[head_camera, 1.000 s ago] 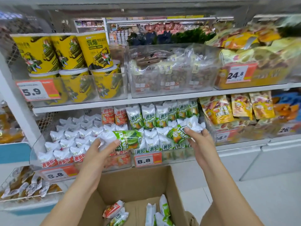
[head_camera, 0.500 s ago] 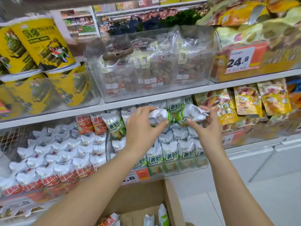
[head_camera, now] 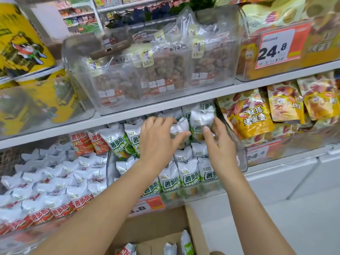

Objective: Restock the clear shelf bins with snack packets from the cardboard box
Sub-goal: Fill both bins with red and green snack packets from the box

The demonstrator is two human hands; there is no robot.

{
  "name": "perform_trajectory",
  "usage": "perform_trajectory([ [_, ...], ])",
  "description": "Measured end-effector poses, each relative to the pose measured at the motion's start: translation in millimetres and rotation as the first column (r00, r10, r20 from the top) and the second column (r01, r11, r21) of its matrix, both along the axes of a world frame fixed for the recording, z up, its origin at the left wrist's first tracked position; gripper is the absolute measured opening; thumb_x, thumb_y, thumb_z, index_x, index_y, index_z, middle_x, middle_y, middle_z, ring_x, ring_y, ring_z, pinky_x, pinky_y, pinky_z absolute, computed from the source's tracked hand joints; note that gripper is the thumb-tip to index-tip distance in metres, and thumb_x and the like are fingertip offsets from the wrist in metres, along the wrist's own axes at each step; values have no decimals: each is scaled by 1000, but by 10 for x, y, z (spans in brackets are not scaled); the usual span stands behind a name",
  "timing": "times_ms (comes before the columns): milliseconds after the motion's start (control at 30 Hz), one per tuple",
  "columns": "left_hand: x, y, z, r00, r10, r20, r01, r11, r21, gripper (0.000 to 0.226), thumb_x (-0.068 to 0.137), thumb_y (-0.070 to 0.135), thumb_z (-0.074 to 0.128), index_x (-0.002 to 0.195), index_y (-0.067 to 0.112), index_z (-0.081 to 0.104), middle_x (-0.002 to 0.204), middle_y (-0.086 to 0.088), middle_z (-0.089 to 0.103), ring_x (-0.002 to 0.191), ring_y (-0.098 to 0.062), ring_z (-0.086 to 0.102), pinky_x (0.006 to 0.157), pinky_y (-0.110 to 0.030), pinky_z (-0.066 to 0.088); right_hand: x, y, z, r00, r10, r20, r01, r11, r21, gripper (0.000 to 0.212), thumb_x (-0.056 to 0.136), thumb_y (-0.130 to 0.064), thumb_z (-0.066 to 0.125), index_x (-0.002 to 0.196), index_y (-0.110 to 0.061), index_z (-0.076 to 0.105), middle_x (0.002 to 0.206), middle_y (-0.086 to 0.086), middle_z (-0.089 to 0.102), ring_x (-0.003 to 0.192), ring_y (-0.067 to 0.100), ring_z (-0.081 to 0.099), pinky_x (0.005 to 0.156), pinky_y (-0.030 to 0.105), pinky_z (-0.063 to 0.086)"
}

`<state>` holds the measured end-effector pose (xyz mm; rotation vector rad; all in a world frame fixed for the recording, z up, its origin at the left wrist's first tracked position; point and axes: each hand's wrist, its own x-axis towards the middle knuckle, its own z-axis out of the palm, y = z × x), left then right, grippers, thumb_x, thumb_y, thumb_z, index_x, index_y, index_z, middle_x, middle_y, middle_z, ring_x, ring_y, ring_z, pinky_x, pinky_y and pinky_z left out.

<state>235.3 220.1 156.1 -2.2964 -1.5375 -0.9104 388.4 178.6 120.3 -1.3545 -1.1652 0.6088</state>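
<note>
Both hands are deep in the clear shelf bin (head_camera: 241,159) of green and white snack packets on the lower shelf. My left hand (head_camera: 158,138) grips one white packet (head_camera: 181,126) at the back row. My right hand (head_camera: 219,142) grips a second green and white packet (head_camera: 200,122) right beside it. Rows of the same packets (head_camera: 187,173) stand upright in front of my wrists. The cardboard box (head_camera: 195,230) sits below, open, with a few packets (head_camera: 185,243) left inside.
A bin of red and white packets (head_camera: 46,190) stands to the left. Yellow sweet potato bags (head_camera: 252,120) fill the bin to the right. The shelf board (head_camera: 165,105) above carries a clear bin of nut bags (head_camera: 156,74) and yellow tubs (head_camera: 24,46), close over my hands.
My hands lifted packets from the front of the bin to its back row under the upper shelf. The camera moved closer and to the right.
</note>
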Motion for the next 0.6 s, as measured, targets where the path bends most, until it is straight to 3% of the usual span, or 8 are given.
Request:
perform_trajectory([
  [100, 25, 52, -27, 996, 40, -75, -41, 999, -1, 57, 87, 63, 42, 104, 13, 66, 104, -4, 64, 98, -27, 51, 89, -39, 39, 5, 80, -116, 964, 22, 263, 11, 992, -126, 52, 102, -37, 37, 151, -26, 26, 128, 8, 60, 114, 24, 55, 81, 31, 40],
  [167, 21, 56, -61, 996, 32, -87, -30, 999, 27, 55, 89, 55, 44, 111, 8, 62, 111, -7, 62, 101, -28, 53, 94, -43, 42, -12, 130, -160, 933, 20, 359, 34, 989, -143, 54, 101, -37, 37, 152, -26, 21, 125, 11, 60, 109, 29, 56, 76, 34, 40],
  [300, -42, 39, -211, 990, -26, -136, 40, 994, 106, 55, 87, 42, 54, 127, 5, 52, 125, -12, 56, 115, -30, 49, 104, -44, 38, -43, 140, -156, 897, -20, 441, 71, 993, -99, 61, 98, -32, 45, 152, -26, 18, 139, 9, 49, 109, 32, 56, 91, 44, 45],
  [400, -68, 85, -224, 997, -17, -80, 25, 993, 112, 49, 90, 38, 58, 125, 5, 55, 121, -14, 56, 111, -33, 50, 98, -45, 43, -55, 114, -158, 847, -63, 528, 149, 981, -122, 61, 99, -33, 45, 152, -20, 20, 133, 12, 54, 122, 33, 49, 108, 47, 31],
  [467, -54, 129, -198, 997, 4, -81, 6, 992, 124, 51, 90, 39, 54, 128, 5, 54, 120, -14, 57, 110, -33, 51, 97, -44, 43, -49, 111, -167, 793, -57, 607, 208, 961, -181, 57, 100, -37, 38, 152, -18, 23, 135, 9, 54, 131, 27, 42, 116, 42, 16],
  [600, 24, 198, -218, 985, 11, -174, 14, 990, 143, 56, 89, 31, 61, 138, 6, 48, 134, -11, 54, 124, -31, 47, 111, -43, 30, -3, 96, -189, 739, -19, 674, 220, 951, -215, 53, 101, -37, 35, 149, -14, 31, 137, 9, 53, 136, 22, 36, 118, 39, 11],
])
